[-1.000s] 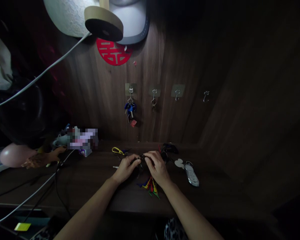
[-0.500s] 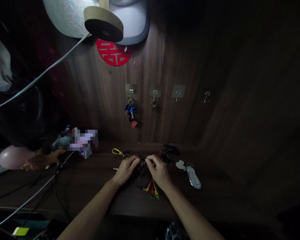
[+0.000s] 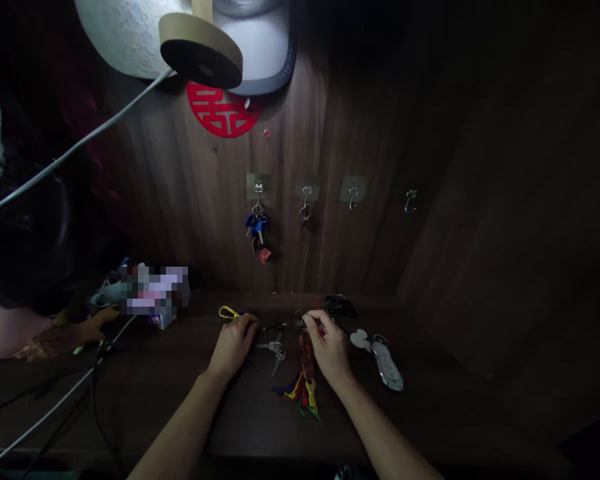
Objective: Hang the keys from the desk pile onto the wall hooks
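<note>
The left arm [image 3: 187, 417] and the right arm [image 3: 377, 427] are bare and reach forward, leaning in toward each other. The left hand [image 3: 234, 343] is palm down, its fingers [image 3: 247, 323] bent. The right hand [image 3: 329, 343] has fingertips pinched together. The hands are apart.

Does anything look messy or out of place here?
I see nothing spilled or damaged. A bit untidy, perhaps: silver keys lie loose on the shelf between the left hand and right hand, while other keys hang from wall hooks above.

The left hand [image 3: 233, 347] hides whatever is under its fingers [image 3: 251, 321], and pixelation obscures a lilac object [image 3: 159, 293].
</note>
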The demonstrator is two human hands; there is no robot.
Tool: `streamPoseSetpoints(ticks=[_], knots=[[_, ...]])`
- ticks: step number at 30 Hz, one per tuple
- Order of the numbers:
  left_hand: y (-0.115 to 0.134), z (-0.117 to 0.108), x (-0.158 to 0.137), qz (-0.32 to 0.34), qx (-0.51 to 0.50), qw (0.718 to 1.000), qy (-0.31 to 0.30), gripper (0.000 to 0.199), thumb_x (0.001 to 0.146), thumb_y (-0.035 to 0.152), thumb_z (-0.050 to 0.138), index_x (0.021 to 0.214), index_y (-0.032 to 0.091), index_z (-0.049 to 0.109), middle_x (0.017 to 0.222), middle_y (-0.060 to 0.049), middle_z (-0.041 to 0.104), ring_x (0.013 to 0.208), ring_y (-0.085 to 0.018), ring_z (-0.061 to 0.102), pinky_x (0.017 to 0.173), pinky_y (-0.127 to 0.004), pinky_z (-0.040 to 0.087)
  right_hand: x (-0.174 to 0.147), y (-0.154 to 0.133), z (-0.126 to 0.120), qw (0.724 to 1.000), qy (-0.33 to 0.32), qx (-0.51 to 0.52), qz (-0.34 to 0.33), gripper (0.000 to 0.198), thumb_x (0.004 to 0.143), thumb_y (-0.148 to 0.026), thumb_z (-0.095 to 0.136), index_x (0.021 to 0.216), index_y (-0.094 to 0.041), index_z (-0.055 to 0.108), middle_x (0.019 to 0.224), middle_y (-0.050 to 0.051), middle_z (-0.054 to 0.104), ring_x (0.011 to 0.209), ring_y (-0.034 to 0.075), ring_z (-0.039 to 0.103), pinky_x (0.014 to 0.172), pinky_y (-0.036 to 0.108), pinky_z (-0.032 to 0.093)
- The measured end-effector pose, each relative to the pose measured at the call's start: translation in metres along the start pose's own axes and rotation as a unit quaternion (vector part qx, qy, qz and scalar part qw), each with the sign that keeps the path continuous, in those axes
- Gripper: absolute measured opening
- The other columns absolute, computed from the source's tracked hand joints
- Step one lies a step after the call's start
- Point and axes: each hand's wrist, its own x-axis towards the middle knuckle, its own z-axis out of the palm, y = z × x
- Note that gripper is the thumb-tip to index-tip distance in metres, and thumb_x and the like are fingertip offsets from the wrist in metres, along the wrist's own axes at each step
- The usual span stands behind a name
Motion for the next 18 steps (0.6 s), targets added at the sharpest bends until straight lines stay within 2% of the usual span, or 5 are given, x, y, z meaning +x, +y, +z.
streamPoseSetpoints(ticks=[4,7,13,18], knots=[[-0.006,0.003,0.001,0.008,0.021,1.000,-0.008,0.020,0.086,0.025,0.041,0.086,0.022,0.060,0.092,-0.003,0.067,0.093,-0.018,0.061,0.082,-0.029,0.044,0.014,-0.001,-0.006,1.000,-0.006,0.008,0.001,0.025,0.087,-0.041,0.046,0.078,-0.020,0.058,0.066,-0.001,0.059,0.058,0.012,0.053,0.056,0.022,0.041],[-0.007,0.004,0.001,0.014,0.017,1.000,-0.006,0.019,0.085,0.024,0.041,0.087,0.022,0.060,0.092,-0.003,0.067,0.092,-0.018,0.062,0.082,-0.029,0.044,0.038,-0.005,-0.013,1.000,0.000,0.021,0.004,0.026,0.084,-0.042,0.048,0.075,-0.020,0.057,0.065,-0.001,0.058,0.057,0.013,0.053,0.056,0.022,0.040],[-0.006,0.004,0.001,0.004,0.021,1.000,-0.010,0.019,0.085,0.023,0.041,0.088,0.022,0.060,0.094,-0.003,0.067,0.094,-0.018,0.061,0.082,-0.029,0.044,0.108,-0.024,-0.018,0.995,0.059,0.084,0.006,0.025,0.078,-0.043,0.053,0.071,-0.019,0.058,0.061,-0.002,0.056,0.058,0.013,0.053,0.054,0.023,0.040],[-0.004,0.003,0.001,0.005,0.022,1.000,-0.009,0.020,0.086,0.024,0.040,0.087,0.022,0.059,0.093,-0.003,0.067,0.093,-0.018,0.061,0.083,-0.030,0.044,0.163,-0.047,-0.011,0.978,0.123,0.165,0.033,0.021,0.069,-0.039,0.058,0.067,-0.018,0.056,0.059,-0.003,0.055,0.056,0.012,0.054,0.050,0.022,0.041]])
